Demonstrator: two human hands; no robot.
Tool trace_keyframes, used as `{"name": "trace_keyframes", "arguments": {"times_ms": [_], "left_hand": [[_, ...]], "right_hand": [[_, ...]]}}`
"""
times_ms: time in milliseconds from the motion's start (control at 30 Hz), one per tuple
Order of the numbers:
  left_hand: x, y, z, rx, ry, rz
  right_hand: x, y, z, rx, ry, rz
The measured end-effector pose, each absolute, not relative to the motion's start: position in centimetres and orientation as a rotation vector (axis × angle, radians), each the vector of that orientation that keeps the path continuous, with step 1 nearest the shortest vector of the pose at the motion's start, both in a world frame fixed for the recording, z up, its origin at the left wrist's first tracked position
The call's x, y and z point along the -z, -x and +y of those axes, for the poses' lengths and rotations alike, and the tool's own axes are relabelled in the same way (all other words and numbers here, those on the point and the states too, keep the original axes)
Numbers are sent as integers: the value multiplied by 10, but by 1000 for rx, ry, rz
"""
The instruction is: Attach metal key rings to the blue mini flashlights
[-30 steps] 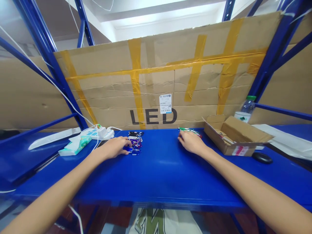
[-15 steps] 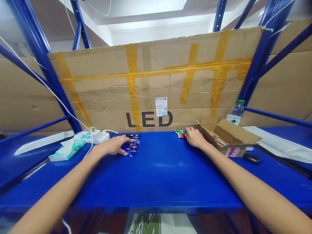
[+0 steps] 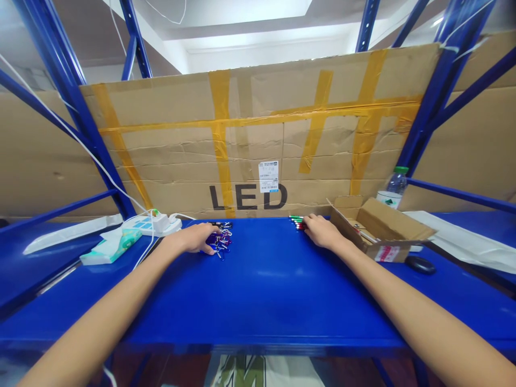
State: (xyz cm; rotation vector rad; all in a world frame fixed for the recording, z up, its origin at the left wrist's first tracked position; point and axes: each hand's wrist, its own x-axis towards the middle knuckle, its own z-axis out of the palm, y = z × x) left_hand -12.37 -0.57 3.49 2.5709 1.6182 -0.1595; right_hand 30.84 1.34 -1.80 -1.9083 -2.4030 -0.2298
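A loose pile of small carabiners (image 3: 224, 239), black, purple and blue with metal rings, lies left of centre on the blue shelf. At its left side rests my left hand (image 3: 198, 238), its thumb and fingers spread apart against the pile. Several slim pens or pen-like sticks (image 3: 296, 219), green, red and dark, lie side by side near the back of the shelf. My right hand (image 3: 321, 231) has its fingers bent down over their right ends. Its fingertips are partly hidden.
Right of the pens stands an open cardboard box (image 3: 385, 236), with a bottle (image 3: 394, 188) behind and a black mouse (image 3: 420, 264) beside it. At left are a tissue pack (image 3: 110, 247) and a power strip (image 3: 155, 223) with white cables. A large cardboard panel (image 3: 181, 166) closes the back.
My right hand has shifted slightly left over the pens, covering more of them. My left hand stays by the carabiners with a small finger movement. The view has tilted a little.
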Motion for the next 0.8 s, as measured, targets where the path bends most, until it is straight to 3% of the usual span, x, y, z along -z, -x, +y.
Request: {"name": "trace_keyframes", "arguments": {"times_ms": [500,633,800], "left_hand": [[-38,103,-28,95,-2707,1612],[-29,61,-59,-171,-2885,1210],[-2,19,-73,-405,-2827,1158]], "right_hand": [[14,-302,8,183,1846,-2457],[9,-286,-6,125,1669,-2555],[3,-255,-38,-165,1129,-2692]]}}
